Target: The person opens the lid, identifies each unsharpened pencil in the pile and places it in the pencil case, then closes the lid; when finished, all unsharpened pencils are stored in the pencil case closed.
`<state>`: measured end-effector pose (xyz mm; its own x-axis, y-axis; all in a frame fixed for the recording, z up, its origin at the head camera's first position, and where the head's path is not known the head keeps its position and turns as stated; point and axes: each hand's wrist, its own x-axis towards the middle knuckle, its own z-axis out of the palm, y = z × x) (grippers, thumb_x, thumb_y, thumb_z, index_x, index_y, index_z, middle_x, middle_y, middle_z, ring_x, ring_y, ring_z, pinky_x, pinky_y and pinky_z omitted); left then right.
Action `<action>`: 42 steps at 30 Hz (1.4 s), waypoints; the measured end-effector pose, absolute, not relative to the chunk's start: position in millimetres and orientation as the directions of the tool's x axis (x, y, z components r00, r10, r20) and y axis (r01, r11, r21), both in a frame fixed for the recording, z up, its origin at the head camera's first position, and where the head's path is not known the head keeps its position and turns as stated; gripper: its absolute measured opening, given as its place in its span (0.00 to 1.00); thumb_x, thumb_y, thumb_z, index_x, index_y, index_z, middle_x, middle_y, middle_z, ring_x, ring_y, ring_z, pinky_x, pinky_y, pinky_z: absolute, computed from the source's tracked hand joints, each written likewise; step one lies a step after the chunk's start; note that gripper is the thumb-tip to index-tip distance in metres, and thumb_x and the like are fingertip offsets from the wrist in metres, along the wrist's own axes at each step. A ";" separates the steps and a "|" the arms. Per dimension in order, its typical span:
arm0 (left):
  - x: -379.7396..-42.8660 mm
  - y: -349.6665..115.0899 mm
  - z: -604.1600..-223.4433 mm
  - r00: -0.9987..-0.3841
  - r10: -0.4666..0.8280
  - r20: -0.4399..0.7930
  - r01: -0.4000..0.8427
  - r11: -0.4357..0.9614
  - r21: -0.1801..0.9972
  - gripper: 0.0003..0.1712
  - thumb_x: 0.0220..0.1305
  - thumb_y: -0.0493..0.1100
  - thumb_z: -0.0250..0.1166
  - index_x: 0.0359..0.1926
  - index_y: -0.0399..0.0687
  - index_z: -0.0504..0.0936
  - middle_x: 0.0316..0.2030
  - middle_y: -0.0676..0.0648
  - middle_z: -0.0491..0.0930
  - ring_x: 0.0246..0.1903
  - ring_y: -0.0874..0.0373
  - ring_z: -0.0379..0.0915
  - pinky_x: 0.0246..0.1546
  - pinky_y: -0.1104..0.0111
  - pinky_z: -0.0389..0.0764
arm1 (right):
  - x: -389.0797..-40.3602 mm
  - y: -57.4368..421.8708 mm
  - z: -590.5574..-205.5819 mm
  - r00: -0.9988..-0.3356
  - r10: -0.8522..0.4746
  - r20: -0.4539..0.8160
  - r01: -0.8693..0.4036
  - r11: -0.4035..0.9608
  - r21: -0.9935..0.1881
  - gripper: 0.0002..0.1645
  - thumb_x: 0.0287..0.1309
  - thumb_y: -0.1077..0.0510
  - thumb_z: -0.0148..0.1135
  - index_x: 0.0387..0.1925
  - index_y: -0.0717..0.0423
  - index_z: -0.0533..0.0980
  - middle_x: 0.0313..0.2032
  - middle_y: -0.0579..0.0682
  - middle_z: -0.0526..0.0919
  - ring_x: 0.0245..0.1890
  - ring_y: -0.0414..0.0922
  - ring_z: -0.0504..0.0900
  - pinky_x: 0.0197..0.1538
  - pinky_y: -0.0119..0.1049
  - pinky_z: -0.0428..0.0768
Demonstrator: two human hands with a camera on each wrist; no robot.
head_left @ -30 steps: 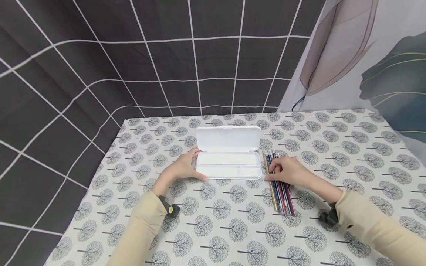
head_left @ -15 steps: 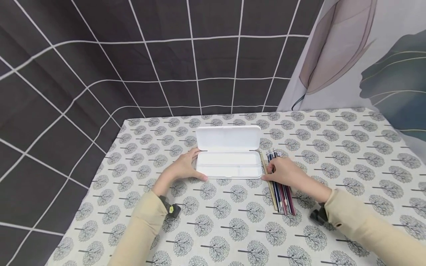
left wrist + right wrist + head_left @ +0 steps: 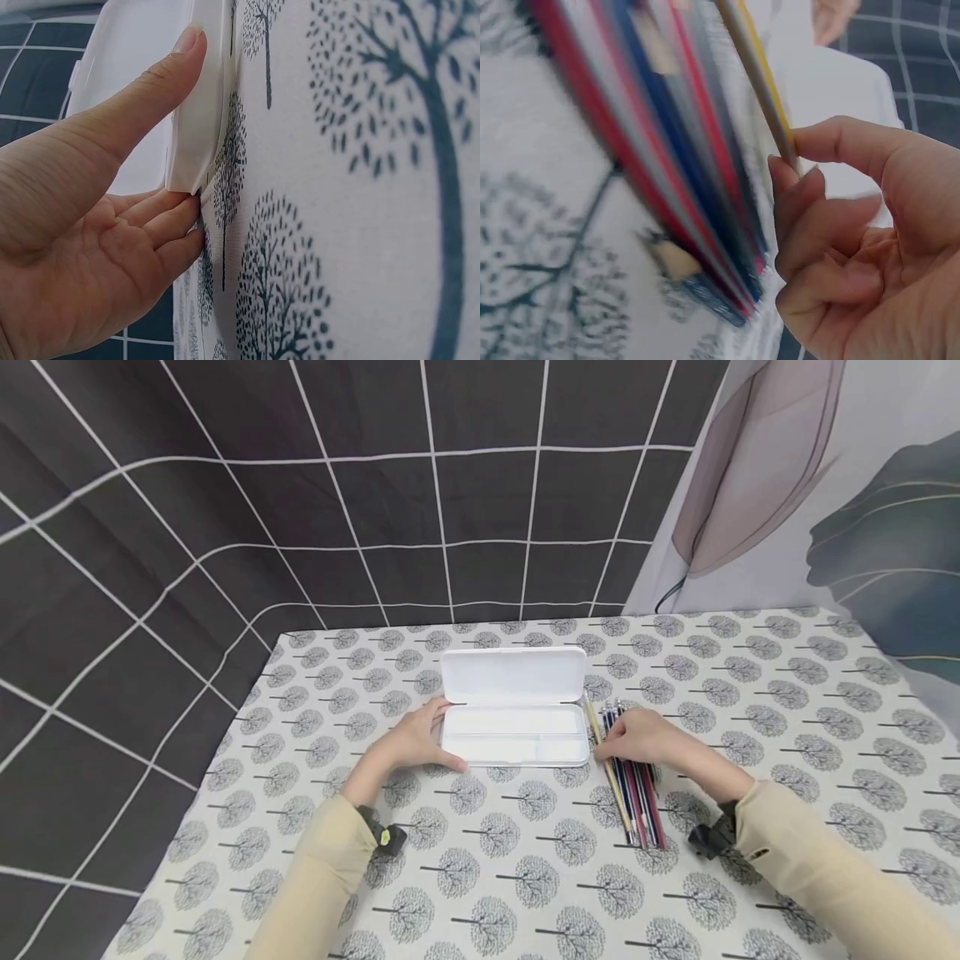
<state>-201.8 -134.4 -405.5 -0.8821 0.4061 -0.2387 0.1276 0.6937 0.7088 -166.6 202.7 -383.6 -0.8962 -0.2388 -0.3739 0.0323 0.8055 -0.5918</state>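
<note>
hanging beyond tree-print cloth (image 3: 540,847) and white case (image 3: 514,720) is gridded fabric (image 3: 487,497).

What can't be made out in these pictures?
Head: part of the pencil bundle, hidden by the right hand.
Right wrist: the bundle's pencil count, lost to blur and overlap.
Right wrist: the yellow pencil, upper end beyond the top edge.
Left wrist: the white case, far end beyond the top edge.
</note>
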 end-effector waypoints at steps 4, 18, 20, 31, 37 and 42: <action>-202.4 -135.1 -406.8 -0.884 0.405 -0.232 0.133 0.694 0.707 0.65 0.28 0.50 0.81 0.69 0.45 0.55 0.67 0.42 0.60 0.68 0.49 0.53 0.69 0.55 0.51 | -171.3 212.2 -375.4 -0.898 -0.253 -0.361 0.075 0.720 -0.690 0.14 0.56 0.53 0.59 0.21 0.58 0.76 0.16 0.44 0.74 0.19 0.40 0.72 0.24 0.29 0.72; -197.4 -136.9 -405.2 -0.876 0.420 -0.236 0.135 0.685 0.716 0.63 0.32 0.50 0.80 0.69 0.48 0.54 0.67 0.40 0.60 0.68 0.46 0.51 0.69 0.50 0.49 | -194.0 214.9 -372.6 -0.974 -0.225 0.023 -0.132 0.481 -0.867 0.16 0.66 0.60 0.47 0.46 0.71 0.69 0.38 0.62 0.81 0.35 0.43 0.82 0.41 0.30 0.82; -197.5 -136.6 -404.3 -0.879 0.416 -0.235 0.135 0.688 0.713 0.64 0.31 0.50 0.80 0.69 0.49 0.54 0.67 0.41 0.60 0.68 0.45 0.52 0.68 0.49 0.49 | -200.4 207.9 -371.8 -0.970 -0.223 0.091 -0.191 0.480 -0.856 0.15 0.66 0.61 0.48 0.46 0.70 0.70 0.39 0.63 0.81 0.35 0.43 0.82 0.41 0.31 0.83; -196.5 -134.0 -409.0 -0.880 0.410 -0.239 0.120 0.680 0.723 0.65 0.30 0.50 0.81 0.69 0.49 0.54 0.67 0.43 0.60 0.68 0.47 0.52 0.69 0.50 0.49 | -215.9 176.4 -378.8 -0.863 -0.473 0.179 -0.462 0.593 -0.660 0.10 0.60 0.62 0.57 0.42 0.63 0.75 0.35 0.54 0.83 0.36 0.48 0.81 0.42 0.39 0.83; -198.2 -134.0 -409.9 -0.880 0.411 -0.237 0.137 0.699 0.702 0.65 0.31 0.52 0.80 0.69 0.49 0.53 0.67 0.42 0.61 0.67 0.46 0.53 0.68 0.50 0.50 | -219.5 166.3 -379.8 -0.820 -0.556 0.138 -0.520 0.622 -0.586 0.07 0.56 0.61 0.62 0.38 0.57 0.77 0.32 0.47 0.82 0.34 0.43 0.80 0.39 0.37 0.82; -199.1 -136.0 -407.6 -0.879 0.411 -0.241 0.143 0.709 0.690 0.65 0.31 0.52 0.80 0.69 0.48 0.52 0.66 0.40 0.61 0.66 0.45 0.55 0.68 0.50 0.52 | -219.6 157.0 -382.8 -0.780 -0.616 0.109 -0.579 0.644 -0.499 0.06 0.54 0.60 0.64 0.35 0.54 0.78 0.28 0.43 0.82 0.30 0.37 0.79 0.37 0.33 0.81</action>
